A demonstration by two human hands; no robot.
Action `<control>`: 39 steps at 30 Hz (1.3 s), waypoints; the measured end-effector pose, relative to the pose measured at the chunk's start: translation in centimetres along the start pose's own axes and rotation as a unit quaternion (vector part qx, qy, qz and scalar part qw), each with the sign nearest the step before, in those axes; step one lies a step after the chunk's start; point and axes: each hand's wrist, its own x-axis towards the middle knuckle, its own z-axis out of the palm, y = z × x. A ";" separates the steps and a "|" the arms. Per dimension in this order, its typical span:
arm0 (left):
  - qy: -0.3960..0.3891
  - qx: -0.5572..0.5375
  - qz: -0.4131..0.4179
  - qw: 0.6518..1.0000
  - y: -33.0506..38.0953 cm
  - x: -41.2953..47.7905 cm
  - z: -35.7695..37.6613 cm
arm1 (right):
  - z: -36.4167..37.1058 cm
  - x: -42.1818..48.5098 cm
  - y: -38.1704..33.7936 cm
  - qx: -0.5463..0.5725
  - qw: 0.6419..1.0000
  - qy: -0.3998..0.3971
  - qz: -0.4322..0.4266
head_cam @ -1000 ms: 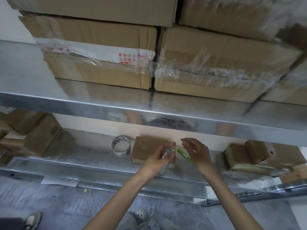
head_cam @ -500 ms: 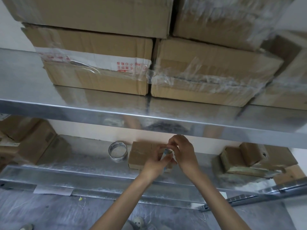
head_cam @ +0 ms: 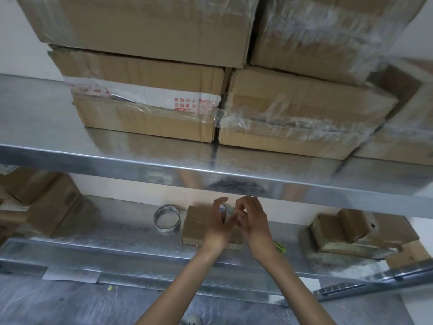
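Small pale item (head_cam: 225, 211), long axis near-upright

A galvanised upper shelf (head_cam: 35, 113) is running across the scene — its metal is catching soft reflections. A pale wall (head_cam: 121, 186) is showing far behind the lower shelf (head_cam: 117, 240), a grey floor (head_cam: 58, 301) lying near.
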 end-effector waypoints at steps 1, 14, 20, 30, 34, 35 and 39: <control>-0.007 -0.009 0.007 1.000 0.1 -0.1 0.0 | 0.0 0.1 -0.1 0.028 0.999 0.025 0.030; 0.042 -0.063 0.072 0.995 0.3 -1.4 0.3 | 0.1 0.8 0.0 0.094 0.977 0.118 0.150; 0.063 -0.067 0.090 0.992 0.5 -1.6 0.4 | 0.3 0.5 0.5 0.067 0.979 0.140 0.131; 0.026 -0.072 0.100 0.992 -0.2 -1.7 0.5 | -1.2 0.1 1.6 0.124 0.970 0.084 0.192; 0.005 -0.083 0.075 0.994 -0.5 -1.8 0.5 | -2.3 -0.5 2.1 0.116 0.987 0.014 0.110; -0.002 -0.079 0.067 0.995 -0.5 -1.9 0.6 | -2.3 -0.6 2.0 0.111 0.991 -0.012 0.080; -0.013 -0.080 0.059 0.995 -0.5 -2.2 0.9 | -1.8 -0.3 2.2 0.071 0.997 -0.016 0.028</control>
